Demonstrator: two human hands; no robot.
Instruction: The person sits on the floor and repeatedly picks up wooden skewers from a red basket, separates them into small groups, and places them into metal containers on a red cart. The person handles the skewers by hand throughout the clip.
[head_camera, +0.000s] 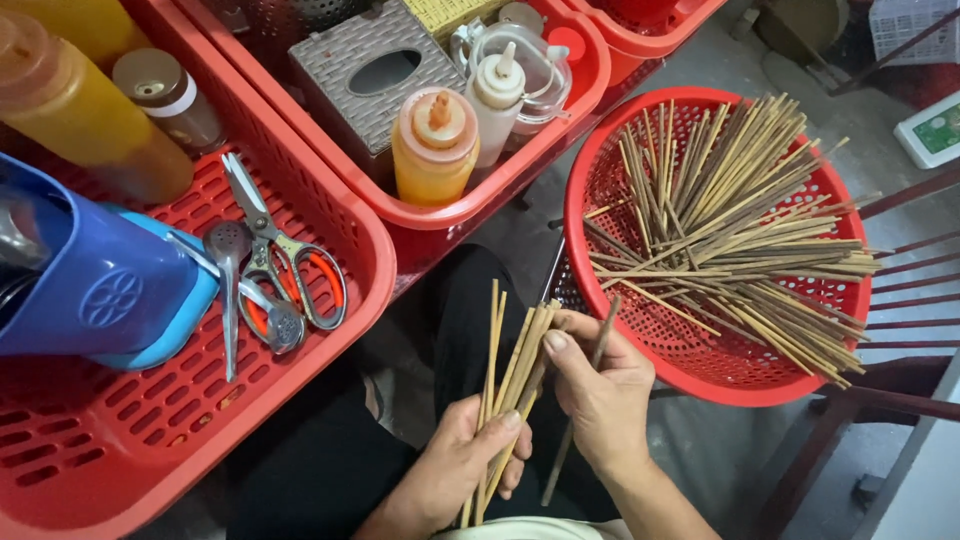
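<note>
My left hand (462, 463) grips a bundle of bamboo chopsticks (517, 360) that fans upward over my lap. My right hand (603, 392) is just to its right; the thumb presses on the bundle's top and the fingers pinch one darker chopstick (582, 400) that slants down past the wrist. A round red perforated basket (690, 350) to the right holds a loose pile of many chopsticks (740, 225).
A red slotted tray (120, 440) at left carries a blue holder (100, 290), scissors (285, 265), spoons and sauce bottles. A second red tray (520, 165) behind holds squeeze bottles (434, 145), a woven tissue box (375, 80) and a jar. Chair slats show at far right.
</note>
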